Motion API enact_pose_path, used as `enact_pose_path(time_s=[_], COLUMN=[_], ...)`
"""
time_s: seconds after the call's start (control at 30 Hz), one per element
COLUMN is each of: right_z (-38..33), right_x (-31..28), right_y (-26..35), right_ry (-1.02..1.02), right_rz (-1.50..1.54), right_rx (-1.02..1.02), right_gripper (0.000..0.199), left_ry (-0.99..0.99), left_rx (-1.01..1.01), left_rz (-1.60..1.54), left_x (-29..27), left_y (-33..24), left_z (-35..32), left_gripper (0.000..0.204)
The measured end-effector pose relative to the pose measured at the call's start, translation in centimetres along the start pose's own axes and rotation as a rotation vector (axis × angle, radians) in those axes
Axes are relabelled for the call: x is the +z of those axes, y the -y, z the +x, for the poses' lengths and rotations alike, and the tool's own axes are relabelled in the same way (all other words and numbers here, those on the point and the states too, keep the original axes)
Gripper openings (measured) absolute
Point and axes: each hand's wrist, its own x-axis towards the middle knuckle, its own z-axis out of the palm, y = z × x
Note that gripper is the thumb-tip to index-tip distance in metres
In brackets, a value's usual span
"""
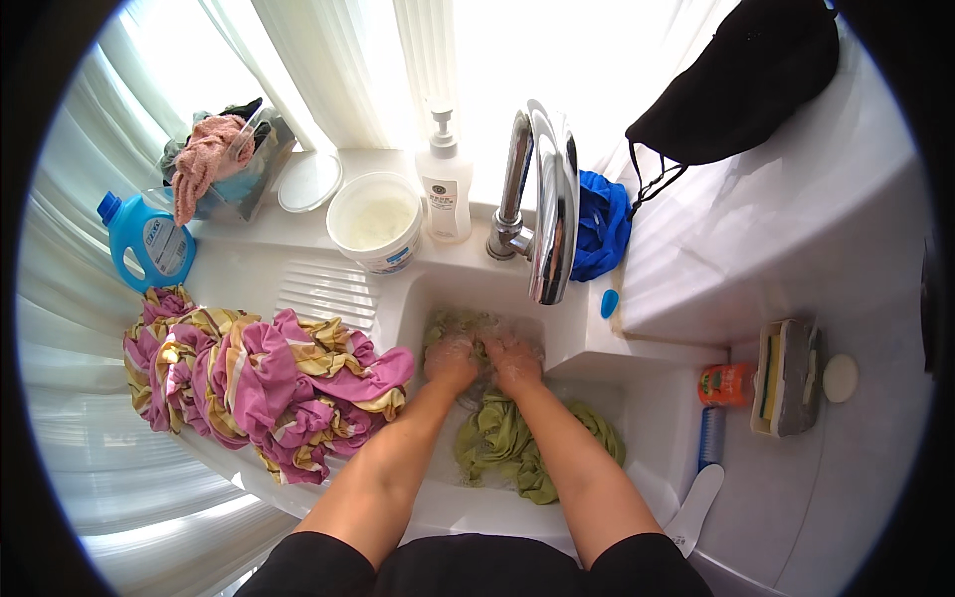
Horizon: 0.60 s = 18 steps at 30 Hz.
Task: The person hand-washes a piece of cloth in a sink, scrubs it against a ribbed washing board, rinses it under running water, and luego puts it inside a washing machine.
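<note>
At nine o'clock a blue detergent bottle [147,242] stands on the white sink surround, with a pink cloth [204,159] draped over a clear container just above it at ten o'clock. Below the bottle, a heap of pink and yellow patterned fabric [261,383] lies on the ribbed drainboard [323,295], at the basin's left edge. Toward eleven o'clock sits a white tub [375,221], and beside it at twelve a white pump bottle [445,180].

At the centre, the left hand [451,360] and the right hand [513,362] are side by side in the sink basin [637,418], both pressed down into a wet green garment [507,443] with fingers curled into its cloth (clenched on it, though suds blur the fingertips). The garment trails from under the chrome faucet [549,204] down toward six o'clock between the forearms.

At one o'clock a blue cloth [604,224] bunches behind the faucet, and a black garment [741,85] hangs at two. At four o'clock lies a blue-bristled scrubbing brush [701,478].
</note>
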Motion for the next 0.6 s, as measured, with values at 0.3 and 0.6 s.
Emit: enact_pose_path(time_s=[0.3,0.6], right_z=[-7.6,-12.0], right_x=[-8.3,-9.6], right_y=[5.6,5.8], right_ry=[0.101,-0.376], right_rz=[1.004,1.396], right_rx=[-0.115,0.165], right_gripper=[0.052,0.064], left_ry=[0.254,0.401], left_rx=[-0.331,0.086], left_rz=[-2.045,-2.069], left_x=[1.6,-0.2], left_y=[0.8,-1.7], left_z=[-5.9,-13.7], left_gripper=[0.061,0.042])
